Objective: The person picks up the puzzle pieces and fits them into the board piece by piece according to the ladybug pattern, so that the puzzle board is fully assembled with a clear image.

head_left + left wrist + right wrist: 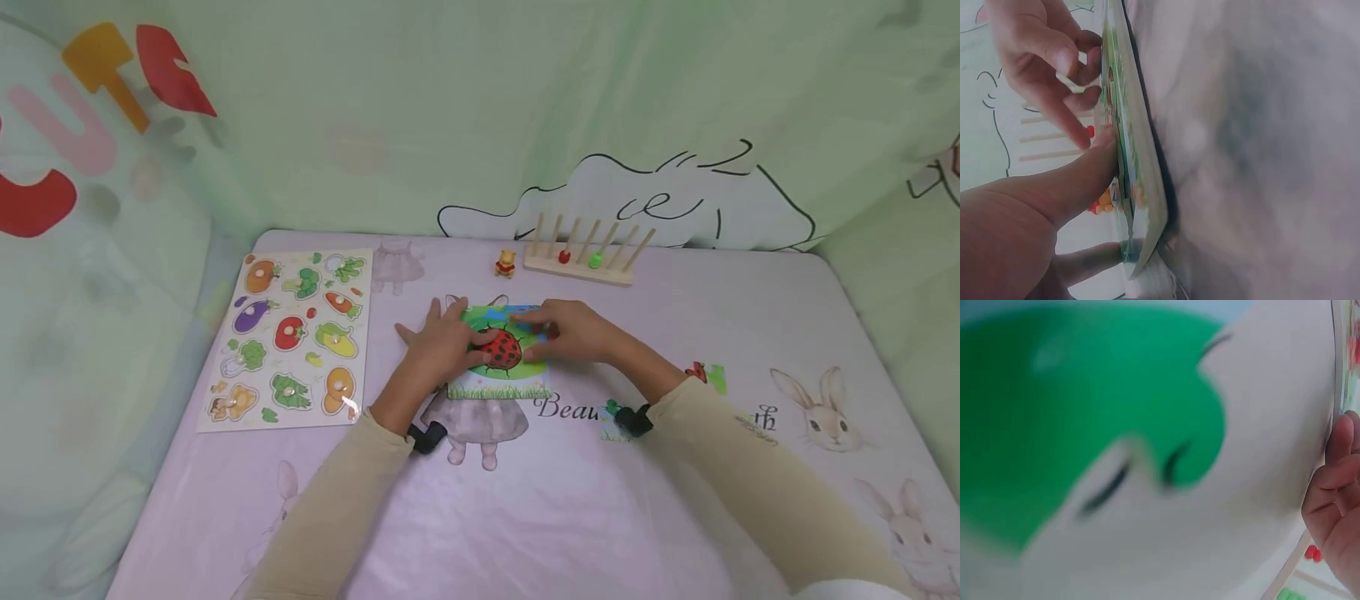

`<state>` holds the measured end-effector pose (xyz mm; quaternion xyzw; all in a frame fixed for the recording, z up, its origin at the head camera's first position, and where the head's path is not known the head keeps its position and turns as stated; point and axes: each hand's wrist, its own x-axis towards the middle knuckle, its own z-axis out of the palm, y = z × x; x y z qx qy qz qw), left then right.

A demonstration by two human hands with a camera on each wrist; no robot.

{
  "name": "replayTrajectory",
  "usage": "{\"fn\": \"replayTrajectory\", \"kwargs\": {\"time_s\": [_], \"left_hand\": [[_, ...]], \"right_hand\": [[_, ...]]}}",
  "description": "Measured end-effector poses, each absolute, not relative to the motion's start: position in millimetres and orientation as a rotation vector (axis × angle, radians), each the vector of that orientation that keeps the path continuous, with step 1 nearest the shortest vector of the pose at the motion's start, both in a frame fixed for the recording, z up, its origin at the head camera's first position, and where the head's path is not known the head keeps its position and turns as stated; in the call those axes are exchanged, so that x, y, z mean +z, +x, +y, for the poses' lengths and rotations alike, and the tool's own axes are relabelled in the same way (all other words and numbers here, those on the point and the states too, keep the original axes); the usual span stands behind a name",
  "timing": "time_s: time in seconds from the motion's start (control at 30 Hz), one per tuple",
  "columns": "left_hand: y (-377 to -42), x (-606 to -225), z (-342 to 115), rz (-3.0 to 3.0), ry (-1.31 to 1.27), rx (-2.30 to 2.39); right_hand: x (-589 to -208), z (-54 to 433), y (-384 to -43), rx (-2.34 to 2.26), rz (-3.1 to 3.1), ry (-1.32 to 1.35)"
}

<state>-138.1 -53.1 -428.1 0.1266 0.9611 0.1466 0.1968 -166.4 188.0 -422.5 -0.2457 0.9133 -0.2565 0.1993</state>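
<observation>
a vegetable board (281,362) is lying left of frame; a bear figurine (506,264) and peg rack (577,268) are resting above centre.

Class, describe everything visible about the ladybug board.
The ladybug board is flat and roughly square, with a pale edge. It shows a red, black-spotted ladybug on green, with blue above and grass below. It lies on the pink cloth; the left hand touches it, and the right hand appears to. Its material is unclear.

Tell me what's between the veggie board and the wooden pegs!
The head view shows a little bear toy near the pegs, and a dress printed on the tablecloth beside the board.
</observation>
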Motion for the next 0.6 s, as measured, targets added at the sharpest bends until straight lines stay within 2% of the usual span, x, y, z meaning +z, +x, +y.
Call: {"fn": "replayTrajectory", "kwargs": {"time_s": [0.23, 0.6], "left_hand": [[-137.2, -427.3, -51.6, 2.687, 0.336, 0.434], [-137.2, -426.3, -52.8, 2.694, 0.326, 0.451]], "right_hand": [[-411.2, 219.0, -157.0, -0.722, 2.589, -0.626], [-388.8, 285.6, -131.4, -0.693, 2.591, -0.359]]}}
